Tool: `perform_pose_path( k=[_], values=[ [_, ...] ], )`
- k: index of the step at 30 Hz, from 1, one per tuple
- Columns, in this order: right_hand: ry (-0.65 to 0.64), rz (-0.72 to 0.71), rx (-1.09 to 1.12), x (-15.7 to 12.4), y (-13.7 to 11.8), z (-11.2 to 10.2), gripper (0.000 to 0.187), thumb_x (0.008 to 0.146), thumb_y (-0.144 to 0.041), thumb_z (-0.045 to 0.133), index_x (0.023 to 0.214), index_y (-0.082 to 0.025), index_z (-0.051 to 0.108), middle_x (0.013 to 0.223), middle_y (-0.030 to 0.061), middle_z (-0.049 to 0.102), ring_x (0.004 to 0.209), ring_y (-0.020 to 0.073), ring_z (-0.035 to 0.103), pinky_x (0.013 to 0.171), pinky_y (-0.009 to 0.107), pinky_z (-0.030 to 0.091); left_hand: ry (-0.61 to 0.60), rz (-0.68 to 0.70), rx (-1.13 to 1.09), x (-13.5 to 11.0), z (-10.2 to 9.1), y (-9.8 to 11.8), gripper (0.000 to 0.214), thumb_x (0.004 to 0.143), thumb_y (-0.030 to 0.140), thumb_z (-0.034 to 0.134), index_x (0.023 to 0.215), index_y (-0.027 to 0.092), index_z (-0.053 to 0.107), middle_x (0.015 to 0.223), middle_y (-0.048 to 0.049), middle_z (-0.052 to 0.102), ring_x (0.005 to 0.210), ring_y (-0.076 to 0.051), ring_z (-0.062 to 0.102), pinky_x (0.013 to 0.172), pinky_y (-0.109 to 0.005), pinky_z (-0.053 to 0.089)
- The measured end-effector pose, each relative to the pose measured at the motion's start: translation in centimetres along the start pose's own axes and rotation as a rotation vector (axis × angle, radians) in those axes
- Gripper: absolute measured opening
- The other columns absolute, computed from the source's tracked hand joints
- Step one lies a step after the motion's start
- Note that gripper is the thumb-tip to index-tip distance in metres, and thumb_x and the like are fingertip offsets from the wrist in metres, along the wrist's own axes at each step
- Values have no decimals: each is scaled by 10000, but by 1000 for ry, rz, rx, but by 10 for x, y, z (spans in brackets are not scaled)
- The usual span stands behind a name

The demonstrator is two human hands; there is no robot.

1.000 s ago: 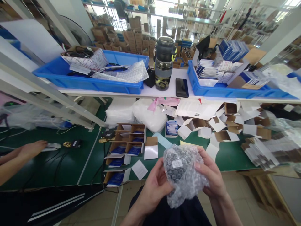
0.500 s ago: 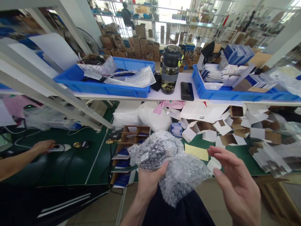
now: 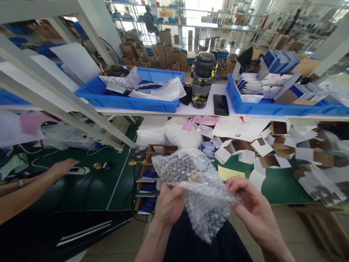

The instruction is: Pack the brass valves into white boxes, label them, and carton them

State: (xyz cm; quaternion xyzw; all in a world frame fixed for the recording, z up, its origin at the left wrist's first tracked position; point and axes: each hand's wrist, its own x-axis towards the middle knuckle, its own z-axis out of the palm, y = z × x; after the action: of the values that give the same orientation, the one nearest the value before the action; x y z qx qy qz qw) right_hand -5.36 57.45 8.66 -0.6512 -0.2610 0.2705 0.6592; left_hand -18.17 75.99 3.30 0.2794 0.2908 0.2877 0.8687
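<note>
A sheet of clear bubble wrap hangs between my two hands above the front edge of the green table. My left hand is closed on its left side, the thumb lying on top. On the right, my right hand pinches the opposite edge between thumb and fingers. Through the upper part of the wrap a dark item with a gold-coloured ring shows; its kind is blurred by the bubbles. Just left of the wrap stands a row of small open cardboard boxes with blue packets inside.
Many open white boxes lie to the right, near a yellow paper. Above runs a shelf with blue trays, a bottle and a phone. A co-worker's hand rests on the table at far left.
My right hand has moved left and taken hold of the bubble wrap's right edge. The wrap is more spread out, and the gold-coloured ring shows through it.
</note>
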Motion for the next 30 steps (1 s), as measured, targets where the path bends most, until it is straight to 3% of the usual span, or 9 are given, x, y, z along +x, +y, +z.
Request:
perform_pose_path(
  k=[4,6,9,11,13,15,19,24,30],
  values=[
    [129,-15,23,0,-9,-8,236,851,-241,761,1070,-258,675,1048,51,591,973,205,571,873,262,507,-44,14,21,-5,-3,2,651,713,274,878,1307,291,609,1169,-52,759,1121,-287,714,1020,-459,554],
    [148,11,88,0,-9,-9,355,872,-368,753,1199,-261,663,1185,87,617,1081,249,588,953,326,514,-66,10,37,-7,-3,3,692,704,291,892,1328,301,593,1184,-49,754,1145,-291,704,1032,-460,546],
    [19,138,210,3,-3,-1,603,908,-587,672,1424,-299,551,1406,116,591,1263,318,578,1041,448,510,-90,-11,26,-8,-3,2,751,667,403,921,1333,297,590,1157,-51,757,1150,-310,699,1033,-471,546],
    [-129,290,229,4,4,8,626,907,-565,704,1450,-299,541,1372,112,642,1207,297,637,1037,450,518,-112,-23,15,-9,-5,-1,811,623,508,931,1325,275,597,1173,-73,750,1159,-338,690,1028,-487,549],
    [-250,406,238,4,9,17,542,902,-470,753,1377,-247,620,1232,105,724,1084,267,696,1002,423,535,-123,-53,14,-10,-8,-5,817,626,534,922,1323,252,602,1182,-94,745,1156,-353,689,1023,-497,551],
    [-269,428,229,2,8,21,436,902,-426,763,1269,-202,696,1106,91,764,992,247,713,932,381,559,-108,-90,14,-11,-11,-8,762,670,474,904,1329,240,602,1152,-97,753,1130,-348,702,1018,-498,554],
    [-87,349,68,-8,-7,12,320,888,-405,775,1148,-220,763,1009,61,774,872,222,706,767,295,577,-105,-115,-5,-16,-14,-9,698,700,366,884,1329,247,605,1060,-72,774,1081,-327,724,1012,-493,557],
    [112,137,-70,-22,-25,7,170,850,-398,784,911,-240,801,906,50,718,826,223,646,614,248,504,-248,-108,42,-21,-9,-10,712,653,420,916,1278,210,645,961,-85,783,1081,-353,722,1019,-514,544],
    [150,274,116,-28,-22,-1,194,846,-412,765,846,-221,727,757,7,636,634,148,544,555,222,437,-301,69,229,-19,-8,-15,754,632,378,930,1297,182,634,1175,-132,752,1175,-372,677,1083,-511,500]
  ],
)
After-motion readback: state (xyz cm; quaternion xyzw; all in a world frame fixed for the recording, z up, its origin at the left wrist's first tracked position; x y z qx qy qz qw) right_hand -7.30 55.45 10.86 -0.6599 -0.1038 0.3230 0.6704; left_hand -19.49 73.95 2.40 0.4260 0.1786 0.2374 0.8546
